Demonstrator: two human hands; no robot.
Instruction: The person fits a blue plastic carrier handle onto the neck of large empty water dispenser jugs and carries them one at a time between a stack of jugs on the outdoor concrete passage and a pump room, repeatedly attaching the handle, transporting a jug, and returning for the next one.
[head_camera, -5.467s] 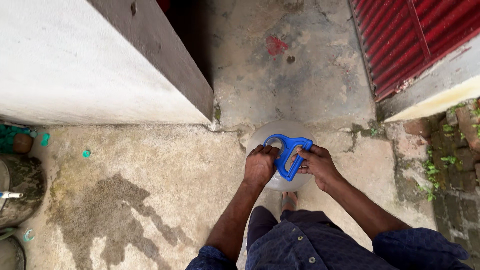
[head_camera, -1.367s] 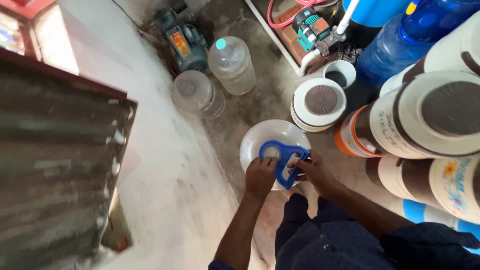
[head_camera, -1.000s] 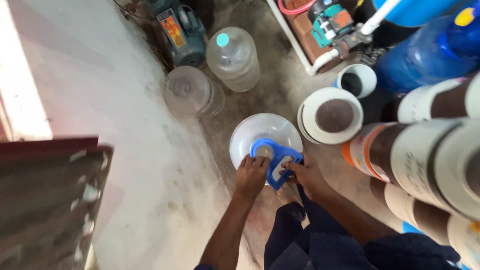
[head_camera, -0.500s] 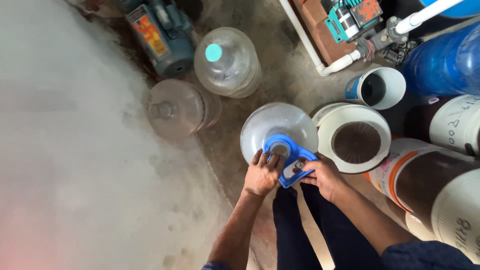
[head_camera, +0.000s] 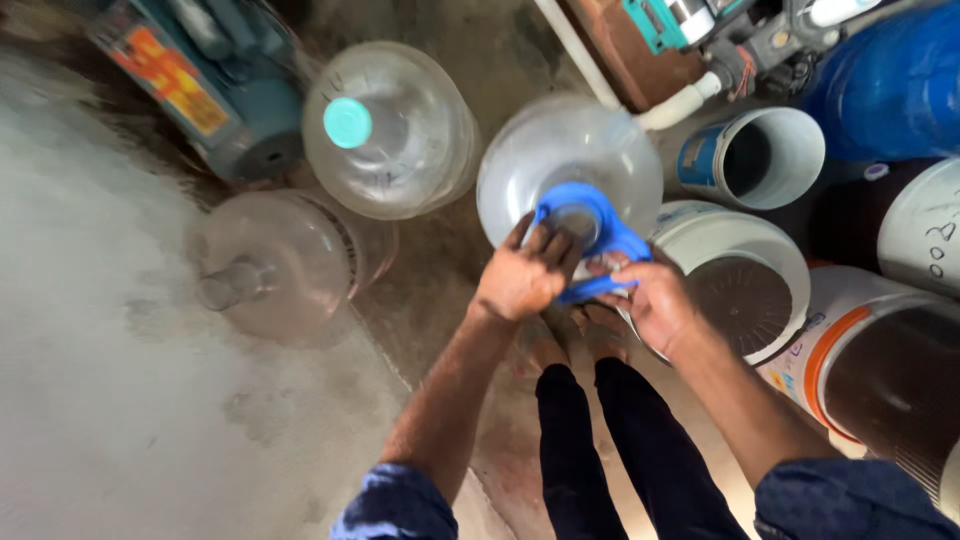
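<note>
Both hands closed on blue handle (head_camera: 590, 235) at clear jug (head_camera: 565, 160) neck, left hand (head_camera: 520, 280) and right hand (head_camera: 655, 300); jug upright on floor, not yet released.

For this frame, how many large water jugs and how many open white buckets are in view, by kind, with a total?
Clear water jugs: 3: one with a blue carry handle under the left hand and right hand, one with a teal cap, one uncapped jug.
Blue water jug: 1.
Open white buckets: 2: small, larger.
Total: 6.
</note>
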